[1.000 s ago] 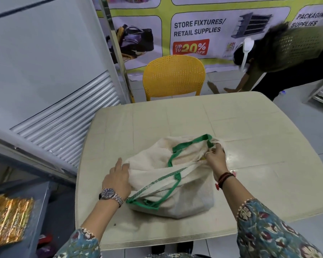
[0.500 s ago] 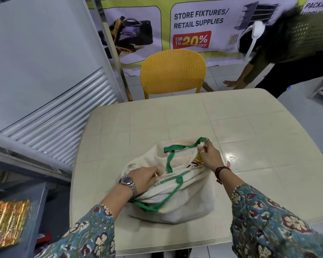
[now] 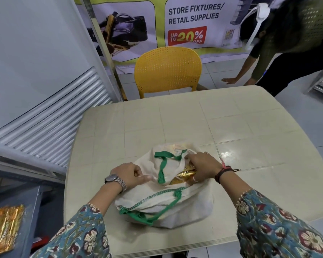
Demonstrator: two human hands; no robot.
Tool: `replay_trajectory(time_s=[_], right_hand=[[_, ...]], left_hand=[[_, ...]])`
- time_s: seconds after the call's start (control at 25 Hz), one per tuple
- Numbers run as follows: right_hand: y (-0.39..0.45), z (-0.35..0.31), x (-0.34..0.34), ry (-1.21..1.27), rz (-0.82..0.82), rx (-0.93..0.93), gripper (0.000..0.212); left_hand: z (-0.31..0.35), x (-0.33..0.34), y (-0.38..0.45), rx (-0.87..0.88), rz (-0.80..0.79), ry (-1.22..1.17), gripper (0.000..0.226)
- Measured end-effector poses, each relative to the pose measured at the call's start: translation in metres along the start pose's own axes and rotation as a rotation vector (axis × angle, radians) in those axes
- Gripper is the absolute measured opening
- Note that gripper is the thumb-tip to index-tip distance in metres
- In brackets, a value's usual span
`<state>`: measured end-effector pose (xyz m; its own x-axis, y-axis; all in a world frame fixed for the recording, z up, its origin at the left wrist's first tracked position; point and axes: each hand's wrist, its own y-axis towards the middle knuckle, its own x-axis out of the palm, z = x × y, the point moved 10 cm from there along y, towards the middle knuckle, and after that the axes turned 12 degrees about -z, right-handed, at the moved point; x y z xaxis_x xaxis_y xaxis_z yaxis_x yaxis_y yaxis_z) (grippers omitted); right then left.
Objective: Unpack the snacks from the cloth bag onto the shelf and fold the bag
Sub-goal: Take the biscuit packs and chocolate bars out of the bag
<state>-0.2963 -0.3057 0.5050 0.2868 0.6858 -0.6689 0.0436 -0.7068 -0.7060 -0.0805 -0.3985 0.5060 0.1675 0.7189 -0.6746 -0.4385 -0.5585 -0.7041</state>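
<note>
Both hands sit on the cloth bag (image 3: 166, 207), which lies slumped on the near part of the table (image 3: 231, 127). My left hand (image 3: 128, 174) is at the bag's left shoulder, fingers curled and pinched shut on a fold of the cream fabric, wrist with its watch (image 3: 114, 180) angled in from the lower left. My right hand (image 3: 203, 168) lies palm down at the bag's mouth, closed on the fabric edge there, and touches a gold snack packet (image 3: 185, 174) that shows in the opening; I can't tell whether the fingers also hold the packet. The two hands are apart, with a green handle (image 3: 163, 166) draped between them. A second green handle (image 3: 151, 215) loops along the bag's near side. On the grey shelf (image 3: 26, 211) at my lower left lies another gold packet (image 3: 3, 229). Beyond the table stands a yellow chair (image 3: 167, 69), and behind it a banner (image 3: 192, 21). Another person (image 3: 296, 43) bends toward the floor at the far right.
</note>
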Motion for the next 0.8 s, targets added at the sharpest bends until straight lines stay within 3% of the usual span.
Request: replay_trajectory(time_s=[0.16, 0.32, 0.4, 0.48, 0.64, 0.72, 0.8], right_hand=[[-0.025, -0.016, 0.010, 0.022, 0.094, -0.077, 0.074], [-0.065, -0.024, 0.005, 0.069, 0.315, -0.121, 0.057], [-0.096, -0.026, -0.005, 0.170, 0.427, -0.157, 0.059], [-0.130, -0.014, -0.024, 0.330, 0.572, -0.165, 0.064], [-0.197, 0.050, -0.052, 0.928, 0.882, -0.160, 0.045], [-0.216, 0.086, -0.046, 1.185, 1.017, -0.134, 0.034], [-0.220, 0.120, -0.023, 1.457, 1.128, -0.067, 0.040]], left_hand=[[-0.007, -0.005, -0.006, 0.029, 0.142, -0.033, 0.040], [-0.026, -0.023, -0.025, -0.005, 0.413, -0.378, 0.035], [-0.031, -0.024, -0.029, -0.003, 0.459, -0.477, 0.036], [-0.031, -0.021, -0.029, 0.022, 0.457, -0.497, 0.034], [-0.018, -0.013, -0.028, 0.074, 0.399, -0.408, 0.030], [-0.010, -0.009, -0.028, 0.114, 0.373, -0.394, 0.029], [-0.005, -0.004, -0.028, 0.140, 0.346, -0.381, 0.029]])
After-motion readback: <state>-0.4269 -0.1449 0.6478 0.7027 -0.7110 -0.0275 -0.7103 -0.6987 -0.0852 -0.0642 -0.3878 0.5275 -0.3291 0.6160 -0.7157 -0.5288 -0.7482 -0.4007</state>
